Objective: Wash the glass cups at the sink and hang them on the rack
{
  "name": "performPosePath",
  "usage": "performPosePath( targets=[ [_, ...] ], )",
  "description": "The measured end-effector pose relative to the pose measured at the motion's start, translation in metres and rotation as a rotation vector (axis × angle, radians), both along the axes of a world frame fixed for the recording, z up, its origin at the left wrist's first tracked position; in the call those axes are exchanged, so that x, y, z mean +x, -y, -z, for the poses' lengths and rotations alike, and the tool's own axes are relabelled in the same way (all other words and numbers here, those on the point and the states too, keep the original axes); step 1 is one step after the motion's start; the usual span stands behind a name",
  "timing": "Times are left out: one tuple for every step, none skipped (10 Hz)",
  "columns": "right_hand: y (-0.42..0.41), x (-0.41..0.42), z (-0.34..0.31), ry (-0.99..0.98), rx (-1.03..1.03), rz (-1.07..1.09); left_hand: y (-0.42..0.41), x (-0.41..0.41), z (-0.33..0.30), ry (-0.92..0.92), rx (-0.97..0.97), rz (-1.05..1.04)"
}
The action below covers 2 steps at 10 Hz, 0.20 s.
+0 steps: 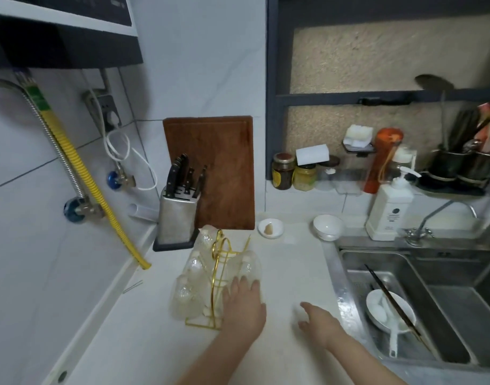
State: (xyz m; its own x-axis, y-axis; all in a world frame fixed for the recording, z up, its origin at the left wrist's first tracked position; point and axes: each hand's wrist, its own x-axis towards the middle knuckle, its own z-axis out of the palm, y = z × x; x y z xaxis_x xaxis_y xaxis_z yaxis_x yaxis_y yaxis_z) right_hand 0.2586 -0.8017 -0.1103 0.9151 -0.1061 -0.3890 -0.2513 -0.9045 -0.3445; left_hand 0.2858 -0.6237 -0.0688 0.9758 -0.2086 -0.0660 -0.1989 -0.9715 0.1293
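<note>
The glass cups (pixel 194 276) hang mouth-down on the gold wire rack (pixel 219 279), which stands on the white counter (pixel 291 262) left of the sink (pixel 421 301); several clear cups crowd its left side and one sits on the right arm, at the fingertips of the left hand (pixel 242 297); that hand lies over the cup with fingers spread and fairly straight, touching or steadying it rather than closed round it, though the glass is too clear to be sure of the contact. The right hand (pixel 317 319) hovers low over the bare counter between rack and sink, fingers loosely extended and holding nothing.

In the sink lie a white bowl (pixel 388 307) with a spoon and dark chopsticks (pixel 391 297) across it; no glass cup shows there. By my reading the step in hand is either seating a cup on the rack or lifting one off to wash, and the frame does not settle which; if it is coming off, the next move calls for a firm curl of the fingers round the slippery glass and a lift straight up along the peg before carrying it right to the tap (pixel 432 218); behind stand a knife block (pixel 177 215), a wooden cutting board (pixel 221 168) and a soap bottle (pixel 389 209).
</note>
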Motion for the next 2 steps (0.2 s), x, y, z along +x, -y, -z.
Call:
performPosePath(
  targets=[
    [0.026, -0.007, -0.017, 0.042, -0.137, -0.027, 0.028, -0.006, -0.007, -0.034, 0.021, 0.112],
    [0.05, -0.012, -0.04, 0.168, -0.241, -0.041, 0.06, -0.008, -0.022, -0.012, 0.062, 0.192]
  ],
)
